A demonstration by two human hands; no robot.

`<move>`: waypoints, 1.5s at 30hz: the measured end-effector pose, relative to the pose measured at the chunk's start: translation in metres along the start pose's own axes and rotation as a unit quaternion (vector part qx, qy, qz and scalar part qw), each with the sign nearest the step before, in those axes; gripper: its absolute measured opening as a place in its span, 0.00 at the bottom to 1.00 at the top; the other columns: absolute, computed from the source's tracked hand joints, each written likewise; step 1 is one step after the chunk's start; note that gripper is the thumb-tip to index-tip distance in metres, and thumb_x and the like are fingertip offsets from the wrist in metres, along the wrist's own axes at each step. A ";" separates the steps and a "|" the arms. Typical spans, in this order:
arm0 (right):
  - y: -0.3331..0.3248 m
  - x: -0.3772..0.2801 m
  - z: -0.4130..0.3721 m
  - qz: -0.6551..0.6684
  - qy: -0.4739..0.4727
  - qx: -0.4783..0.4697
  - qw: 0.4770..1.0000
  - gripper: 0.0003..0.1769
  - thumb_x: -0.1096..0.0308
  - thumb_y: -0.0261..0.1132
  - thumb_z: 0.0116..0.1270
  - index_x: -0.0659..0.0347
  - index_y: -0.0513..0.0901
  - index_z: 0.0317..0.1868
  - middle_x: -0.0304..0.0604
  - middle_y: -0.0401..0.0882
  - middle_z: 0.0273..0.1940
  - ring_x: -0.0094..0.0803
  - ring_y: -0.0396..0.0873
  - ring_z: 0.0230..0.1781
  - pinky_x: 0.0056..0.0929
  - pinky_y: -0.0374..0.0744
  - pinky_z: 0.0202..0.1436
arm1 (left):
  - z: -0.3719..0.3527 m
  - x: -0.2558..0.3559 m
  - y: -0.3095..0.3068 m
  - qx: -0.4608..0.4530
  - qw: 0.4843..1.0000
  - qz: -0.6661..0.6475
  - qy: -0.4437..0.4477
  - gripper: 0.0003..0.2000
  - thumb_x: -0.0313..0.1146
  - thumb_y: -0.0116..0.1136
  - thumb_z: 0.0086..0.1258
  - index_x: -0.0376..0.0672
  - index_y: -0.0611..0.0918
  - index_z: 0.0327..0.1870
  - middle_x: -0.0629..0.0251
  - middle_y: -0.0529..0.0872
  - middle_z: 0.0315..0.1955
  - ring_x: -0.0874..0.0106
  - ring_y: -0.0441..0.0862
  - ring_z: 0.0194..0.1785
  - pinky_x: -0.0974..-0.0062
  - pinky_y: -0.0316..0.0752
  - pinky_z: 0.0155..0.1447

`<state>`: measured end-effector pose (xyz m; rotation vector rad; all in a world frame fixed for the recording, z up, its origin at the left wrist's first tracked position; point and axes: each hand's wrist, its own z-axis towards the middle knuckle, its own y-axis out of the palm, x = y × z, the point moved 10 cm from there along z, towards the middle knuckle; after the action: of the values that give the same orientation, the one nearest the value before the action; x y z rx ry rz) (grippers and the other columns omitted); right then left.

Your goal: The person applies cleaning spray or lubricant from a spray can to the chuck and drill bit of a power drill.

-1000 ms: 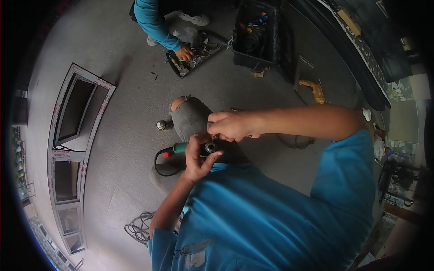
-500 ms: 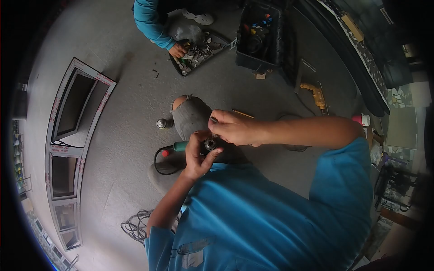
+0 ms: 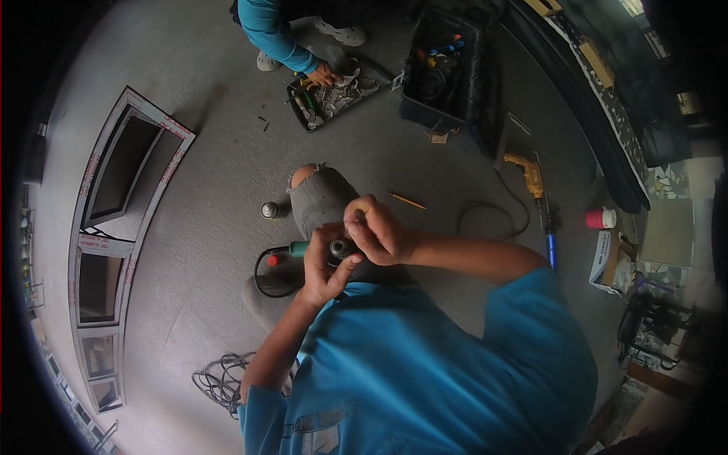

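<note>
My left hand is wrapped round the front of a corded drill with a green body, its toothed chuck facing up at me. Close above the chuck, my right hand has its fingers curled on a small chuck key, mostly hidden by the fingers. Whether the key meshes with the chuck's teeth cannot be made out. The drill rests around my lap, and its black cord loops out to the left beside a red piece.
A spray can and a pencil are on the floor. Ahead, another person's hand reaches into a parts tray beside a black toolbox. A yellow drill lies right; an aluminium window frame lies left.
My right hand has turned and dropped slightly beside the chuck, with its elbow drawn inward. The other person's hand has shifted across the tray. My view has moved a little.
</note>
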<state>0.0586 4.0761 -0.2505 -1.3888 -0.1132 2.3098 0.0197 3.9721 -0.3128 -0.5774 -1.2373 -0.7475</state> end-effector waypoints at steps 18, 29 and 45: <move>-0.040 0.235 0.014 0.133 0.419 0.041 0.897 0.27 0.69 0.60 0.67 0.57 0.67 0.66 0.33 0.70 0.25 0.17 0.66 0.21 0.21 0.66 0.21 | -0.010 -0.014 -0.092 0.059 0.965 0.196 -0.165 0.07 0.30 0.67 0.57 0.38 0.81 0.32 0.64 0.84 0.25 0.75 0.81 0.30 0.76 0.76 0.38; -0.039 0.338 0.054 0.112 0.494 0.006 0.862 0.07 0.62 0.60 0.69 0.55 0.74 0.37 0.33 0.72 0.24 0.19 0.69 0.19 0.21 0.69 0.19 | -0.145 -0.036 -0.243 0.362 0.889 0.229 -0.163 0.08 0.33 0.67 0.64 0.38 0.81 0.34 0.69 0.82 0.25 0.78 0.77 0.30 0.78 0.73 0.38; 0.271 -0.147 0.145 0.231 0.156 -0.772 0.572 0.22 0.54 0.64 0.68 0.68 0.80 0.50 0.50 0.82 0.51 0.31 0.79 0.56 0.32 0.80 0.53 | -0.190 -0.108 -0.214 0.285 0.917 0.147 -0.236 0.12 0.39 0.61 0.71 0.36 0.80 0.41 0.65 0.83 0.35 0.75 0.77 0.38 0.77 0.72 0.45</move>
<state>-0.0952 3.7945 -0.1369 -2.7187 -2.3566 1.9039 -0.0434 3.7143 -0.4646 -0.4498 -1.6786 0.0369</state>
